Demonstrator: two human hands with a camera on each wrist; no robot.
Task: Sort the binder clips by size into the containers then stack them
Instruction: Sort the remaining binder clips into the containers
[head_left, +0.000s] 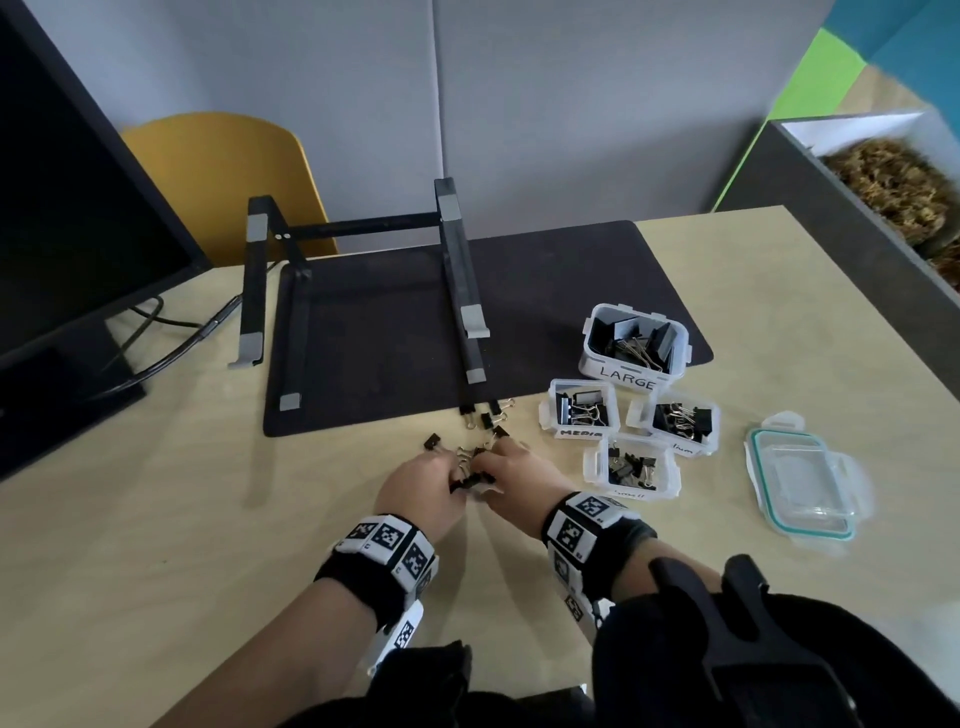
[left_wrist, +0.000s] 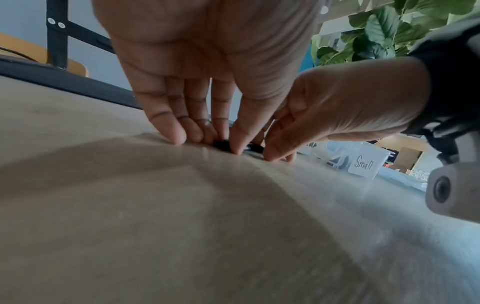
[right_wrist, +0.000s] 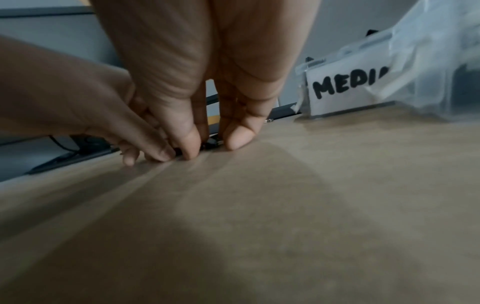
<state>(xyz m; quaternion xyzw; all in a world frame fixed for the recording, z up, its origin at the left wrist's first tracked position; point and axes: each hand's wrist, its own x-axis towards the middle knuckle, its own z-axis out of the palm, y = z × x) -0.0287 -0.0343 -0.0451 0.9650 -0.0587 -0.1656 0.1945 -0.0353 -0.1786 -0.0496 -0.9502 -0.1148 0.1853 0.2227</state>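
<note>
A small heap of little black binder clips (head_left: 470, 467) lies on the wooden table (head_left: 208, 519) in front of me. My left hand (head_left: 451, 477) and right hand (head_left: 492, 467) meet over it, fingertips down on the table. In the left wrist view the left thumb and fingers pinch a black clip (left_wrist: 222, 144). The right wrist view shows the right thumb and a finger closing on clips (right_wrist: 210, 144). More loose clips (head_left: 488, 415) lie just beyond, and one (head_left: 431, 442) to the left. The Small tub (head_left: 634, 467), two medium tubs (head_left: 584, 410) (head_left: 680, 421) and the LARGE tub (head_left: 631, 345) hold clips.
A clear lid with a teal seal (head_left: 802, 478) lies right of the tubs. A black laptop stand (head_left: 363, 291) sits on a dark mat (head_left: 545, 291) behind the clips. A monitor (head_left: 67, 234) and its cables occupy the left; a grey partition (head_left: 857, 218) borders the right.
</note>
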